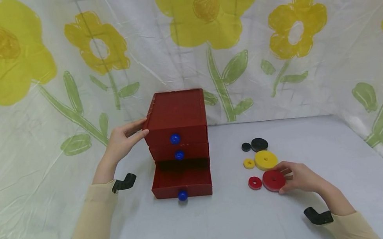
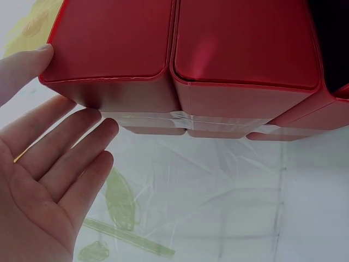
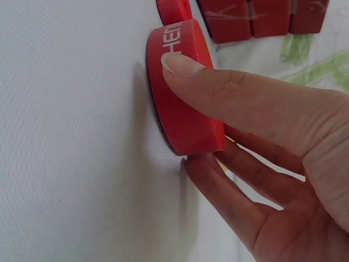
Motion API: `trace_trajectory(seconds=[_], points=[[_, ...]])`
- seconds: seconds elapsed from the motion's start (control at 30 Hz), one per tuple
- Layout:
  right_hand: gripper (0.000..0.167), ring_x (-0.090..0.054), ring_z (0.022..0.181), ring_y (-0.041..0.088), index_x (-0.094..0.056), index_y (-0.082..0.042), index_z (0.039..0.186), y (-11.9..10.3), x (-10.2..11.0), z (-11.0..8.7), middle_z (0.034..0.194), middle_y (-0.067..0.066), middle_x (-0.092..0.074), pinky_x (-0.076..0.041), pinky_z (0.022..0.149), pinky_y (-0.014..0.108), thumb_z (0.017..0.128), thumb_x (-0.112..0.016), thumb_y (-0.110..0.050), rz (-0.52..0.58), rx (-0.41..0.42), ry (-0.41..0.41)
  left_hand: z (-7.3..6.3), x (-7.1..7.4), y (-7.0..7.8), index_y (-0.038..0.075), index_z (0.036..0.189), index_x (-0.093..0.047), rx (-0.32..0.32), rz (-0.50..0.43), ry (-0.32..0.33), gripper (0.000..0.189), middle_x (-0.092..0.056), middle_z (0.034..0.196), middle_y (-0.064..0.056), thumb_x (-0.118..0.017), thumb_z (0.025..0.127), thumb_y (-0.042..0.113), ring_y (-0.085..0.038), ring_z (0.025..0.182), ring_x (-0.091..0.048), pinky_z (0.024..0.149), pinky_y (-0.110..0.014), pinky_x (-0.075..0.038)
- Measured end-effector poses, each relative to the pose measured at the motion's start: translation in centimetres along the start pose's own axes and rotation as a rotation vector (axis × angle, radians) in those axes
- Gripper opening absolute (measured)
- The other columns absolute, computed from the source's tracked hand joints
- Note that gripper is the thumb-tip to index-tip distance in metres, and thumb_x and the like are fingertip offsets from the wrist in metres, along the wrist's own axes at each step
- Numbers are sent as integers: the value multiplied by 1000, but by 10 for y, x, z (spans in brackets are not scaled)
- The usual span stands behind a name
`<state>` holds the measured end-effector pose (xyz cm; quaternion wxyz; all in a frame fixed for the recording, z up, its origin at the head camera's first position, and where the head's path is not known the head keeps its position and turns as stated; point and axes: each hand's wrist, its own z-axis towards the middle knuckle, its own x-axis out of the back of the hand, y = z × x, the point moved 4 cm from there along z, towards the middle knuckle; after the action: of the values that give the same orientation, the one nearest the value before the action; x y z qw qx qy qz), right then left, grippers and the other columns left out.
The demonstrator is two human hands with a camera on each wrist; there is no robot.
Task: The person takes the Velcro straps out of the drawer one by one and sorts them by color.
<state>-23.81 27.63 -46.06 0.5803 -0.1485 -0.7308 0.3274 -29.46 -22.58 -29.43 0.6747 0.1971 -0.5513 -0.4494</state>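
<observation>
A dark red three-drawer box with blue knobs stands left of the table's middle. Its bottom drawer is pulled out with nothing visible in it; the upper two are closed. My left hand touches the top left front corner. In the left wrist view its thumb lies on the front edge and its nearly straight fingers along the side. On the right, my right hand pinches a large red tape roll by its rim, thumb on one side and fingers opposite. White letters mark the roll's woven-looking side.
Left of the held roll lies a small red roll. Behind are a large yellow roll, a small yellow one, a large black roll and a small black one. A flowered curtain hangs behind the white table.
</observation>
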Motion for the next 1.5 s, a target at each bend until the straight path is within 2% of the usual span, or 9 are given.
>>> trace_trajectory(seconds=[0.27,0.57,0.73,0.9,1.17,1.5], points=[[64,-58,106,34,-56,-5,119,0,1,0,116,15,-62,-58,78,36,65,-87,-23,34,8,12,0,0,0,10,134,-56,-1,1,5,46,-58,133,-10,-65,91,24,-26,122,-56,97,-43,-48],[65,-58,108,33,-57,-7,120,0,2,1,116,13,-63,-57,82,38,66,-87,-25,15,-4,7,1,1,-1,11,134,-56,-1,11,12,45,-58,133,-10,-65,91,24,-27,121,-56,97,-43,-49],[63,-59,109,33,-57,-6,123,-1,7,0,118,14,-63,-57,83,38,69,-84,-25,11,36,-2,1,1,-2,11,134,-56,0,8,10,46,-58,133,-10,-65,91,24,-26,121,-57,97,-43,-49],[60,-60,109,34,-58,-3,123,-7,15,-1,118,17,-63,-56,84,39,74,-81,-26,-12,64,42,1,1,-3,10,134,-56,5,16,7,46,-57,134,-10,-65,91,25,-26,121,-57,97,-43,-49],[55,-62,107,33,-58,-3,124,-27,23,-1,118,16,-63,-56,84,41,78,-79,-24,-14,129,156,0,0,-1,11,134,-55,20,11,3,47,-57,134,-9,-65,91,26,-27,122,-55,97,-44,-48],[48,-65,104,28,-60,-5,121,-64,13,9,117,11,-65,-55,83,42,78,-78,-19,51,258,200,-1,1,1,10,135,-55,20,18,4,47,-56,135,-10,-64,91,24,-28,123,-55,97,-45,-48]])
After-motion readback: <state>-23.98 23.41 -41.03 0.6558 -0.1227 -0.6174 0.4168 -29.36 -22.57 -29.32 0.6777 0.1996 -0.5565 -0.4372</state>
